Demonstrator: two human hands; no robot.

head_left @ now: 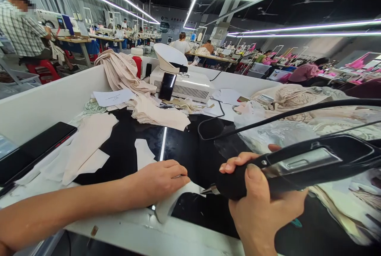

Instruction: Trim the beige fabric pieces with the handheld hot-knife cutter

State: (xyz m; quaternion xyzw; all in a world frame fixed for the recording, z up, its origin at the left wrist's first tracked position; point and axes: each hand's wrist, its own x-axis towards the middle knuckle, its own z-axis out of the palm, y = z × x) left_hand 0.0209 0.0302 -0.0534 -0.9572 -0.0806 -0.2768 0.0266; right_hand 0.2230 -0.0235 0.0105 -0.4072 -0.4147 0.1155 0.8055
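My right hand (258, 204) is wrapped round a black hand-held cutting tool (300, 164) with a metal tip that points left, down at a pale fabric piece (172, 202) on the black glossy table top (184, 149). A black cable (268, 119) runs from the tool across the table. My left hand (160, 178) lies on the same fabric piece just left of the tip, fingers together and pressing it flat.
Cut beige fabric pieces (86, 145) lie at the left with a dark phone (32, 151). At the back stand a white machine box (186, 85), a heap of beige fabric (122, 71) and lace under clear plastic (276, 129). Other people sew at distant tables.
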